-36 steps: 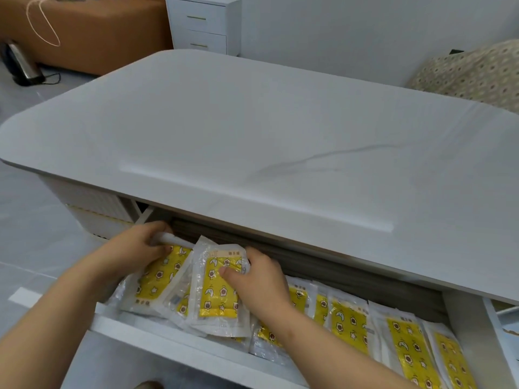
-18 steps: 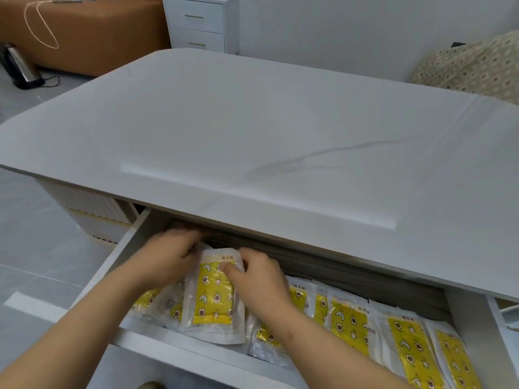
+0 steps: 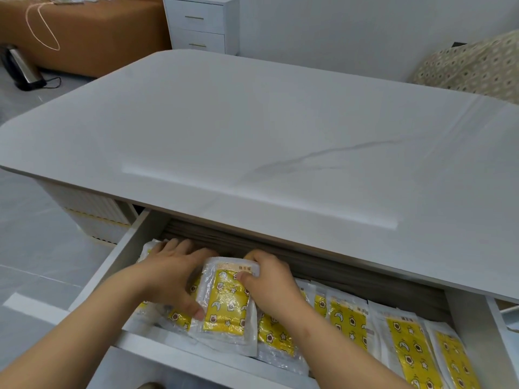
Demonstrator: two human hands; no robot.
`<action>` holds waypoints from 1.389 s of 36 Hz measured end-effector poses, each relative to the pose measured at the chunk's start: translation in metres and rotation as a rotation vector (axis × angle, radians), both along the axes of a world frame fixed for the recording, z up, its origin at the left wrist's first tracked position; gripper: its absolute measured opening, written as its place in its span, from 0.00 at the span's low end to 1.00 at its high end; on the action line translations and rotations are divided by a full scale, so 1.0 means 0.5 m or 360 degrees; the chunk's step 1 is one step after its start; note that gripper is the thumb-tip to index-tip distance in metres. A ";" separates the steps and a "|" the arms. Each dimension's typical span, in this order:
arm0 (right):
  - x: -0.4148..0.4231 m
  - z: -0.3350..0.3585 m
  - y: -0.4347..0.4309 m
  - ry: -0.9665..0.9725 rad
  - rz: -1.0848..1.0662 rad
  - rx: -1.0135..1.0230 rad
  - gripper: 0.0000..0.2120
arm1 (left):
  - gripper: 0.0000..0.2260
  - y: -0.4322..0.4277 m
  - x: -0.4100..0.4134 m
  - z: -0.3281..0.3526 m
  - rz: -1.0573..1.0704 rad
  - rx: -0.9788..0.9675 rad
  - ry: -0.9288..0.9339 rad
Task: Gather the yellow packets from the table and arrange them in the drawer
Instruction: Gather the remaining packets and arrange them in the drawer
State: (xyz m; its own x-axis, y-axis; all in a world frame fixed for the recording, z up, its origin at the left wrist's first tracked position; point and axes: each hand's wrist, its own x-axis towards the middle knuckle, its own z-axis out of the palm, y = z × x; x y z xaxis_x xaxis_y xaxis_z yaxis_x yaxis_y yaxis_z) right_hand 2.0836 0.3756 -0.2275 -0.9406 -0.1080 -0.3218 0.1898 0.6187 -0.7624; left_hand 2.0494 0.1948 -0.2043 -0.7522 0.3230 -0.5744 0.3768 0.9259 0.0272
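Yellow packets (image 3: 348,321), where do they lie?

All in the open drawer (image 3: 120,262), pulled out from under the near edge of the white table (image 3: 252,122). They form an overlapping row from the left wall to the right end, yellow printed faces up, clear plastic borders showing.

And the one on top?

The top packet (image 3: 227,301) rests on the left part of the row. Its long side runs front to back and its lower edge is near the drawer's front panel.

What is the right hand doing?

The right hand (image 3: 271,282) pinches the top packet at its upper right corner. The thumb is on the printed face and the other fingers are curled behind the top edge.

And the left?

The left hand (image 3: 168,273) lies flat over the packets at the back left of the drawer. Its fingers are fairly straight, a little spread and pointing toward the back. Its thumb presses on the top packet's lower left edge.

What stands beyond the table?

A white cabinet (image 3: 200,26) with two drawer fronts stands against the far wall. To its left is a brown bench (image 3: 92,32) with a pale cable (image 3: 42,29) looping down its front. At far right there is a patterned cushion (image 3: 474,66).
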 end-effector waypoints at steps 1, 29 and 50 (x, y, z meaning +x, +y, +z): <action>0.000 0.001 0.001 -0.0004 0.0003 -0.0009 0.04 | 0.45 -0.001 -0.001 0.001 0.0006 0.0002 0.0002; 0.014 0.039 0.035 -0.0215 0.0633 0.0767 0.38 | 0.43 0.026 0.027 0.010 -0.0054 -0.0094 0.0000; 0.024 0.051 0.038 -0.0201 0.0546 0.0820 0.38 | 0.33 0.037 0.029 0.004 0.0138 0.0055 0.0080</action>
State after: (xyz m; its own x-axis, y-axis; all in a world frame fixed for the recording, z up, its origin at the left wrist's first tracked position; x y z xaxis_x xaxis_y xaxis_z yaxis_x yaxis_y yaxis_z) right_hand 2.0956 0.3947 -0.2021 -0.8313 -0.1983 -0.5192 -0.0156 0.9421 -0.3349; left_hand 2.0640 0.2131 -0.2023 -0.8057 0.2744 -0.5250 0.2970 0.9539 0.0427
